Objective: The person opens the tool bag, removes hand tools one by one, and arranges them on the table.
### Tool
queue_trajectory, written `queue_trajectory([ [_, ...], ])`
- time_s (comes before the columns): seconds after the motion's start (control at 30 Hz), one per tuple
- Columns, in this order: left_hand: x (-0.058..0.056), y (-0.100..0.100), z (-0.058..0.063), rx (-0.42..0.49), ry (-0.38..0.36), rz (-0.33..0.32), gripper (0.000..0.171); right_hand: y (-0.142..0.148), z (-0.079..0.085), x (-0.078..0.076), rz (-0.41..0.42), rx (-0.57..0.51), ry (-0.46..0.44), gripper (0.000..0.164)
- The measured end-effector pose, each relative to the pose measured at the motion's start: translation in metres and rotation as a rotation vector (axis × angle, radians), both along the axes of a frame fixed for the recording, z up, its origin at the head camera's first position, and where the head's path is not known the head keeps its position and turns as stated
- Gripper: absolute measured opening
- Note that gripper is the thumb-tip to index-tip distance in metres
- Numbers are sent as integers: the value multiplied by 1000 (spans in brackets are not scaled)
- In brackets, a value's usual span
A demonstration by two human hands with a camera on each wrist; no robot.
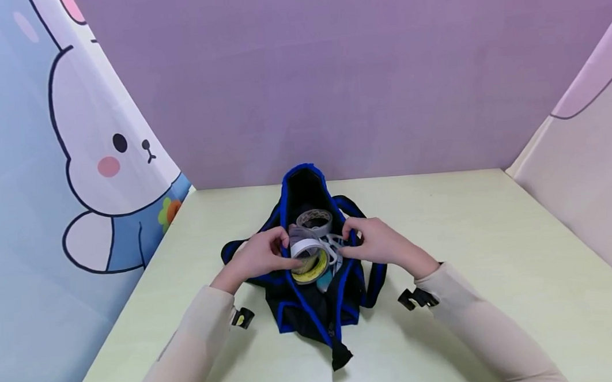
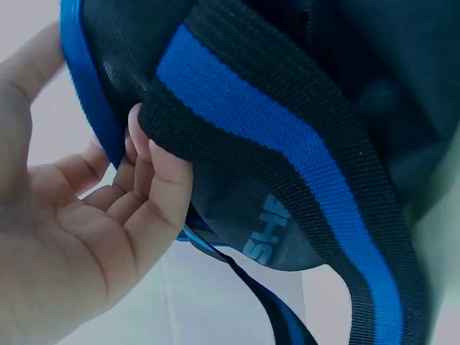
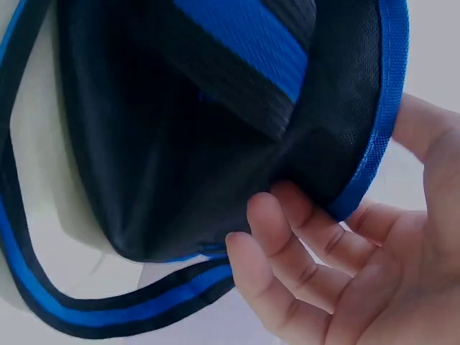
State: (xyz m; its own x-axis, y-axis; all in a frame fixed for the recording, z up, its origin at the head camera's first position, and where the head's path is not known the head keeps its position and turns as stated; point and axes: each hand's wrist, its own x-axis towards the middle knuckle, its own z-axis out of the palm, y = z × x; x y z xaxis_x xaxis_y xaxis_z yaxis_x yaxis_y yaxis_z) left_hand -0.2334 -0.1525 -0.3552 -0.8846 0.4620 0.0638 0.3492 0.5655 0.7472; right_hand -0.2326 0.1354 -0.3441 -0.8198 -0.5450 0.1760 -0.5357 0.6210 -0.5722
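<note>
A black bag with blue trim (image 1: pixel 286 304) stands on the table with its mouth spread wide. Inside it lie a grey tape roll (image 1: pixel 322 231), a roll with a white band (image 1: pixel 306 245), a yellow-rimmed tape roll (image 1: pixel 313 276) and a white looped item (image 1: pixel 334 248). My left hand (image 1: pixel 254 255) grips the left edge of the mouth, thumb inside and fingers outside against the fabric (image 2: pixel 205 187). On the opposite side, my right hand (image 1: pixel 378 243) holds the right edge between thumb and fingers, its fingertips against the outer wall (image 3: pixel 180 180).
Black and blue straps (image 1: pixel 377 285) loop out at both sides of the bag. A zipper end tab (image 1: pixel 340 355) hangs toward me on the pale table (image 1: pixel 485 233). A purple backdrop (image 1: pixel 357 84) rises behind, with printed cloth (image 1: pixel 22 229) at the left.
</note>
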Motion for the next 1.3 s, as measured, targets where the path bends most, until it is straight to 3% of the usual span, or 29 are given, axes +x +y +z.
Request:
queue_trajectory([
  [0.1, 4, -7, -3, 17, 17, 15, 34, 6, 0, 1, -30, 32, -23, 30],
  [0.23, 11, -18, -6, 47, -21, 69, 32, 16, 0, 1, -31, 70, -41, 41],
  [0.53, 22, -41, -15, 146, -109, 181, 50, 33, 0, 3, -67, 105, -116, 57],
  [0.87, 34, -58, -17, 270, -189, 182, 71, 51, -7, 8, -112, 98, -151, 71],
  [1.3, 45, -71, -28, 377, -257, 248, 76, 64, -24, 8, -161, 79, -160, 76],
])
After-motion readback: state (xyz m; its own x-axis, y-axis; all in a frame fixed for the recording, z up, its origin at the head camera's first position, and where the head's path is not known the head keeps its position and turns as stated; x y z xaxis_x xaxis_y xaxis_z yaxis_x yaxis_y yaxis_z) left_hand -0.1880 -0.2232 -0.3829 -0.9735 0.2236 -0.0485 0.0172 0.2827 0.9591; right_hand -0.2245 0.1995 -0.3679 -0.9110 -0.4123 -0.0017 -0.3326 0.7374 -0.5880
